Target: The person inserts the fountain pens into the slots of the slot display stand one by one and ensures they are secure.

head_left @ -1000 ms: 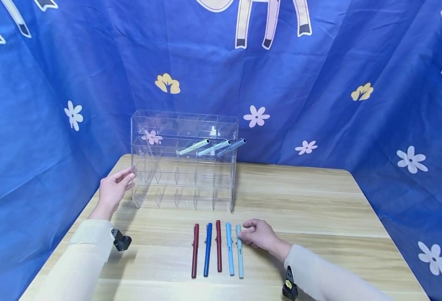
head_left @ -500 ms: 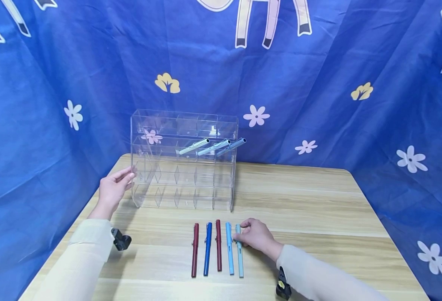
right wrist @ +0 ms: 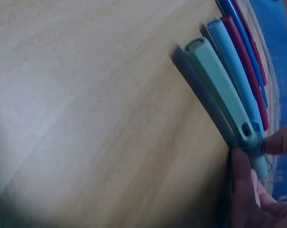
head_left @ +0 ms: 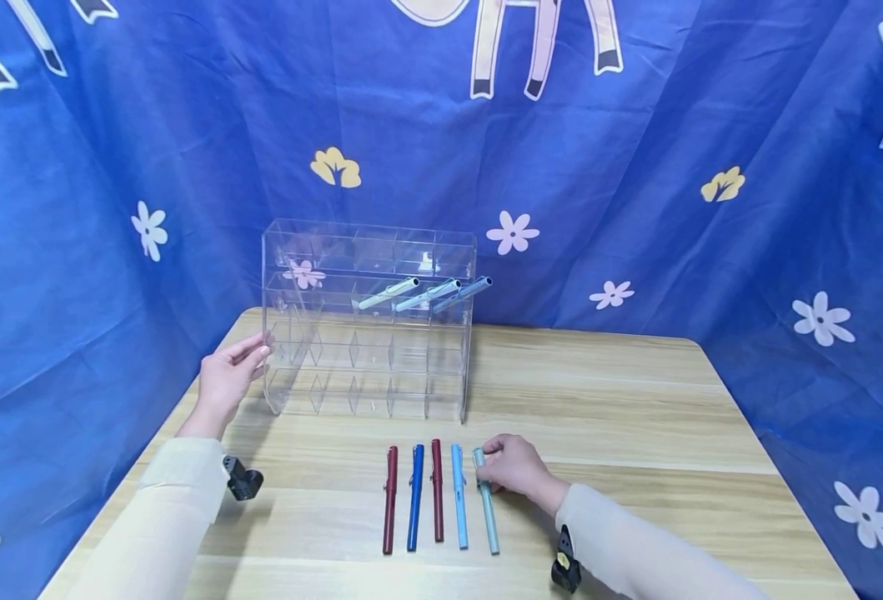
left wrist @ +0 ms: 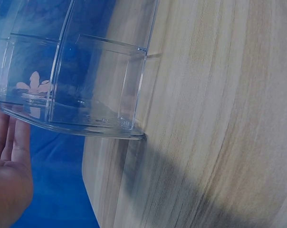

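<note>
A clear acrylic pen rack (head_left: 369,358) with tiers of small compartments stands on the table. At its left side panel is my left hand (head_left: 223,379), whose thumb and fingers hold the edge; the left wrist view shows the rack's side panel (left wrist: 91,121) beside the fingers (left wrist: 21,142). My right hand (head_left: 518,467) pinches a mint-green pen (head_left: 489,517) near its capped end, between thumb and fingers. That pen is angled slightly, its lower end apart from the light-blue pen (head_left: 459,500). In the right wrist view the mint-green pen (right wrist: 222,90) casts a shadow on the wood.
Left of the light-blue pen lie a dark-red pen (head_left: 437,492), a blue pen (head_left: 414,500) and another dark-red pen (head_left: 389,504). Three pale green and blue pens (head_left: 426,295) lean in an upper tier of the rack. A blue curtain (head_left: 599,167) hangs behind the wooden table (head_left: 599,392).
My right hand has closed its fingers on the mint-green pen, and the pen's lower end has swung right, away from the light-blue one. The left hand has stayed at the rack.
</note>
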`<state>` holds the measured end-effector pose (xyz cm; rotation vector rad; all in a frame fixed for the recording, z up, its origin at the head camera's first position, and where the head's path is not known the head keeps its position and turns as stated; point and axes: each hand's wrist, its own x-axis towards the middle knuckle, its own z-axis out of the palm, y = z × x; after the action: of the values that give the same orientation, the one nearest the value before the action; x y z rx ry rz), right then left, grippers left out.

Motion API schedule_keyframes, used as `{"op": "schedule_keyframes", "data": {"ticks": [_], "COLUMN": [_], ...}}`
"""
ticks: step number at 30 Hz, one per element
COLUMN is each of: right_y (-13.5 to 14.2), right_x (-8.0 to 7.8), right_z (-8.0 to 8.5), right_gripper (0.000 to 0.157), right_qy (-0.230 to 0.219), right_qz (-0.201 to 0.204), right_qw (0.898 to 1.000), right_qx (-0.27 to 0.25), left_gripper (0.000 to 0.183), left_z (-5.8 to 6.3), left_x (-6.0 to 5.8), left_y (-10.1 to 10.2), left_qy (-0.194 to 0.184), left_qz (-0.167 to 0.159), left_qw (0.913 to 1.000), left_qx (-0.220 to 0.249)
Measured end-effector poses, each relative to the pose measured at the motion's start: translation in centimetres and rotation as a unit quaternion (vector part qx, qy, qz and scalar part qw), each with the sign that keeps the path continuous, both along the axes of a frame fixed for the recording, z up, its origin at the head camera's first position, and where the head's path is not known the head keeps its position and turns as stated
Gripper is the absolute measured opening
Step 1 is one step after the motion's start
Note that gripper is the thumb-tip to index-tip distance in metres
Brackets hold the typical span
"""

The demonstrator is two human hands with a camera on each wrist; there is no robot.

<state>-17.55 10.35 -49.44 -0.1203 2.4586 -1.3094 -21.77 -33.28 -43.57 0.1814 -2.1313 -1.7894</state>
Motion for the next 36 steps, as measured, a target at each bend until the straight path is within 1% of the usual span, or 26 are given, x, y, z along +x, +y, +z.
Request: {"op": "schedule_keyframes", "data": {"ticks": [3, 7, 12, 17, 20, 23, 24, 26, 28, 30, 33, 36], "right_y": [0.4, 1.4, 3.0, 4.3, 4.9, 5.5, 5.6, 5.9, 6.0, 6.1, 6.1, 6.0], "right_x": [-0.3, -0.8, -1.7, -2.9, -3.6, -4.4, -4.5, -4.8, -4.9, -5.1, -5.4, -5.7], "right_z": [-0.2, -0.3, -0.3, 0.6, 1.1, 1.5, 1.7, 2.1, 2.5, 2.8, 3.1, 3.3], "right_gripper": [0.041, 0.041, 0.041, 0.046, 0.051, 0.053, 0.052, 0.044, 0.034, 0.028, 0.025, 0.026], "right_qy": [-0.024, -0.043, -0.063, -0.077, -0.090, -0.088, -0.085, -0.071, -0.058, -0.049, -0.035, -0.021], "right_qz": [0.003, 0.030, 0.057, 0.067, 0.059, 0.049, 0.044, 0.037, 0.027, 0.016, 0.004, -0.007], "right_qw": [0.999, 0.995, 0.987, 0.976, 0.965, 0.953, 0.949, 0.941, 0.930, 0.918, 0.902, 0.888], "right_qx": [-0.039, -0.085, -0.138, -0.192, -0.238, -0.284, -0.301, -0.329, -0.362, -0.393, -0.431, -0.459], "left_gripper": [0.047, 0.047, 0.046, 0.045, 0.045, 0.046, 0.046, 0.047, 0.047, 0.047, 0.047, 0.047], "left_z": [-0.1, -0.1, -0.1, -0.2, -0.2, -0.2, -0.2, -0.2, -0.2, -0.2, -0.2, -0.2], "left_x": [0.1, 0.1, 0.0, 0.0, 0.0, 0.0, 0.0, 0.0, 0.0, 0.0, 0.0, 0.1], "left_y": [0.0, 0.0, 0.0, -0.1, -0.1, -0.1, -0.1, -0.1, -0.1, -0.1, -0.1, -0.1], "left_qy": [0.003, 0.001, -0.007, -0.013, -0.009, -0.002, -0.002, -0.001, -0.002, -0.003, -0.005, -0.007], "left_qz": [-0.002, 0.000, 0.003, 0.008, 0.007, 0.005, 0.005, 0.005, 0.005, 0.006, 0.007, 0.007], "left_qw": [1.0000, 1.0000, 0.9999, 0.9997, 0.9998, 1.0000, 1.0000, 0.9999, 0.9999, 0.9997, 0.9995, 0.9994], "left_qx": [0.003, 0.000, -0.009, -0.020, -0.015, -0.007, -0.008, -0.011, -0.016, -0.023, -0.030, -0.034]}}
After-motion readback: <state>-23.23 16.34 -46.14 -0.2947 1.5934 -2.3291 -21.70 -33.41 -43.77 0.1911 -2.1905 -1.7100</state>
